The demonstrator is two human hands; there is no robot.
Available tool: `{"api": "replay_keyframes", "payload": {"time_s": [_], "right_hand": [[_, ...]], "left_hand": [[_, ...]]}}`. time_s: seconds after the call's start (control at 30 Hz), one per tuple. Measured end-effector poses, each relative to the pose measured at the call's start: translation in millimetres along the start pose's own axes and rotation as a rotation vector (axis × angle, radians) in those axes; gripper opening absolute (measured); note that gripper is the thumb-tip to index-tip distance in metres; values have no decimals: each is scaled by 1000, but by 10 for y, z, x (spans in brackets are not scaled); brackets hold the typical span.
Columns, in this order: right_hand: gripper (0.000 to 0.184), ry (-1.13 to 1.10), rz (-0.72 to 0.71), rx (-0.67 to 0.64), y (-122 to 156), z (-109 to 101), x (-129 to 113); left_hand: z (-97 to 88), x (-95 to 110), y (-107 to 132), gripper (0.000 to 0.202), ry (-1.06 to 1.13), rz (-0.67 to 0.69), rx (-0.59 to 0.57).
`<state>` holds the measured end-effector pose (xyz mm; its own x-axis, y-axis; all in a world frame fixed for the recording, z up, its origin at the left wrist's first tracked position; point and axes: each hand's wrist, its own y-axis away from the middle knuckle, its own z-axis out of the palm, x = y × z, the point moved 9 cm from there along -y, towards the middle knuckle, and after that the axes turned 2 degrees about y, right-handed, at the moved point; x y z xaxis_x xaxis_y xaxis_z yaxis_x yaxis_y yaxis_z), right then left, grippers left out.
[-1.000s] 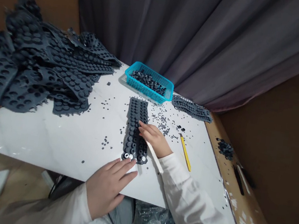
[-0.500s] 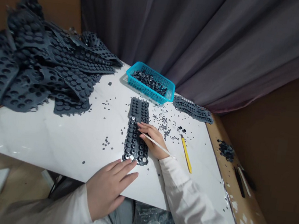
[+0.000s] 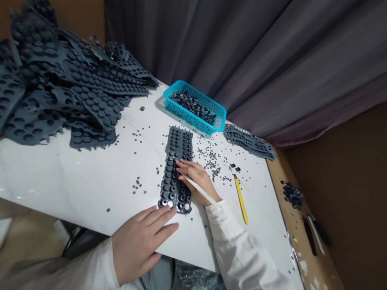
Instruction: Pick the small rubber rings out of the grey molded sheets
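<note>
A long dark rubber strip (image 3: 177, 162) full of round studs lies lengthwise on the white table (image 3: 77, 176). My left hand (image 3: 140, 243) lies flat with fingers spread, its fingertips pressing the strip's near end. My right hand (image 3: 198, 179) rests on the middle of the strip, fingers closed round a thin white stick (image 3: 201, 191) whose tip touches the studs.
A blue basket (image 3: 194, 107) of small dark rings stands beyond the strip. A heap of dark punched rubber sheets (image 3: 43, 85) covers the left. Another strip (image 3: 248, 141) lies at the back right, a yellow pencil (image 3: 240, 199) right of my hand. Small dark discs (image 3: 213, 160) are scattered about.
My right hand has slid a little farther up the strip with the stick. My left hand has stayed on the strip's near end.
</note>
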<state>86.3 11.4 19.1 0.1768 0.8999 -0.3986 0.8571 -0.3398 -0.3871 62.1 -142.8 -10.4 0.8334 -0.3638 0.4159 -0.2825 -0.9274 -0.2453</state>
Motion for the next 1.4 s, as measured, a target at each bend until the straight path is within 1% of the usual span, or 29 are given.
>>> {"api": "replay_keyframes", "payload": {"time_s": [0.17, 0.47, 0.57, 0.77, 0.93, 1.03, 1.1, 1.23, 1.4], "right_hand": [[20, -37, -4, 25, 8, -31, 2], [20, -33, -18, 10, 13, 0, -7], [21, 19, -32, -7, 8, 26, -4], [17, 191, -69, -49, -22, 71, 6], [20, 207, 15, 16, -48, -38, 153], [21, 138, 84, 110, -37, -139, 232], [21, 25, 119, 148, -19, -166, 246], [20, -172, 162, 138, 2, -103, 228], [26, -192, 245, 97, 0, -9, 272]], "left_hand": [[12, -3, 3, 51, -6, -2, -8], [6, 3, -4, 50, -4, 5, -9], [3, 4, -4, 51, -1, 6, -9], [-2, 2, -6, 51, 29, 4, -5], [-16, -1, -8, 53, 37, 1, 9], [-13, 1, -5, 53, 29, 4, 10], [-7, 4, -3, 52, 22, 7, 8], [-3, 1, -3, 52, 14, 2, 9], [-7, 3, -4, 51, 28, 4, 7]]}}
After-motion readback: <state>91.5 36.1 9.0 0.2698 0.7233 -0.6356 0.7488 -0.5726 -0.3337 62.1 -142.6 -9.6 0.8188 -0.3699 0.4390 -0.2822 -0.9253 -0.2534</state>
